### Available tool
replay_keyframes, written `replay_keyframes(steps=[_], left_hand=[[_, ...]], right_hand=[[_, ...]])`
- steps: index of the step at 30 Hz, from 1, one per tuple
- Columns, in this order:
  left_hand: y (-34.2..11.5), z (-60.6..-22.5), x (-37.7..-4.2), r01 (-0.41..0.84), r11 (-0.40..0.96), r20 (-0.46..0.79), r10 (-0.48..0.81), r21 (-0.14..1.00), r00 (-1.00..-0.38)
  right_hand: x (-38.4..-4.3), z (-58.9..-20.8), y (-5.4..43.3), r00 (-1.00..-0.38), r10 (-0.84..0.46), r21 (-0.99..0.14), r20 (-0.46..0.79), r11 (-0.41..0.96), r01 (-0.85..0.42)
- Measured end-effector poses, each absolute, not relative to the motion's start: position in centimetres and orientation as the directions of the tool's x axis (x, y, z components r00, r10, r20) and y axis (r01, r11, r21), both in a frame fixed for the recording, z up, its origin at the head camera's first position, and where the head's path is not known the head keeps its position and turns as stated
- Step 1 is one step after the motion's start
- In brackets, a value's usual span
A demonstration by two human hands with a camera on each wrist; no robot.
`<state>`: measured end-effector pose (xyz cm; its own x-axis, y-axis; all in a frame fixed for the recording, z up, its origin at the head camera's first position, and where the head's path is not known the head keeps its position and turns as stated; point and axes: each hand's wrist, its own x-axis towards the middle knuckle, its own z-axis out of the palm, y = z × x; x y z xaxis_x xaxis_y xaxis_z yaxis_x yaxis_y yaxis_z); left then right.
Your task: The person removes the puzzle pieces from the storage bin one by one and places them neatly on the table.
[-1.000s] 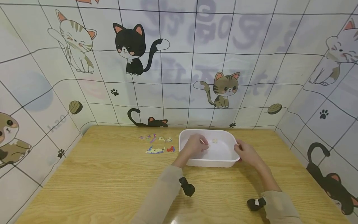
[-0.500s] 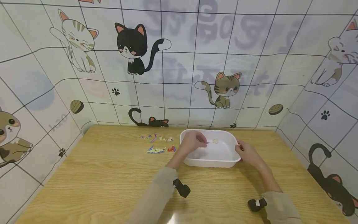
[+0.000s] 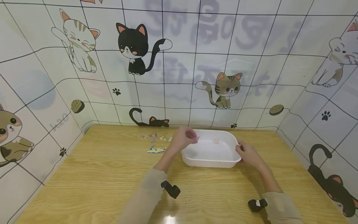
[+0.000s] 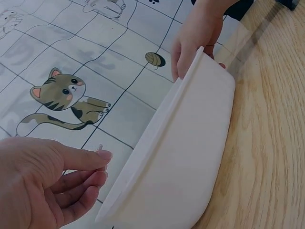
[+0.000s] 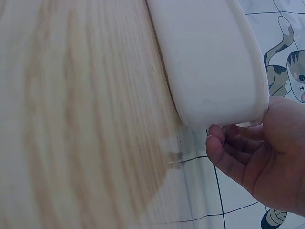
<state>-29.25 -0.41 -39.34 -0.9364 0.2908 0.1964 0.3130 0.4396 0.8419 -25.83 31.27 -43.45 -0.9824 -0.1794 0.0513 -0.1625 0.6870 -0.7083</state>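
A white plastic basin (image 3: 211, 163) stands on the wooden table, with a small pale flat piece (image 3: 216, 141) on its floor. My left hand (image 3: 180, 140) is over the basin's left rim and pinches a small pink flat piece (image 3: 197, 137) between thumb and fingers; in the left wrist view only a thin edge of the piece (image 4: 100, 147) shows. My right hand (image 3: 247, 153) grips the basin's right end, thumb at the rim; the right wrist view shows its curled fingers (image 5: 224, 155) under that rim.
Left of the basin lie several small flat cutouts: a yellow-and-blue strip (image 3: 156, 150), a pink-purple piece (image 3: 154, 137) and a yellowish one (image 3: 162, 138). My left hand and forearm hide others. A cat-print sheet (image 3: 179, 62) hangs behind the table.
My left hand has risen from inside the basin and moved left to its rim, carrying the small pink piece. It now covers the red cutout. The right hand keeps its hold on the basin.
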Motion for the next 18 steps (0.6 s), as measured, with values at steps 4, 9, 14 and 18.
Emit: replay_keyframes(steps=[4,9,14,18], left_hand=[[-2.0,-39.4,-29.2,0.301,0.446,0.2,0.26,0.843,-0.945],[-4.2,-39.7,-29.1,0.296,0.42,0.214,0.232,0.858,-0.949],[-6.5,-40.5,-29.1,0.271,0.388,0.212,0.188,0.881,-0.959],[-8.5,-41.1,-29.0,0.24,0.394,0.195,0.151,0.887,-0.969]], right_hand=[[-25.8,-43.5,31.3,-0.983,-0.178,-0.711,0.051,0.685,-0.161],[-25.8,-43.5,31.3,-0.983,-0.177,-0.709,0.046,0.687,-0.157],[-25.8,-43.4,31.3,-0.984,-0.175,-0.707,0.046,0.69,-0.155],[-25.8,-43.4,31.3,-0.984,-0.172,-0.706,0.052,0.69,-0.158]])
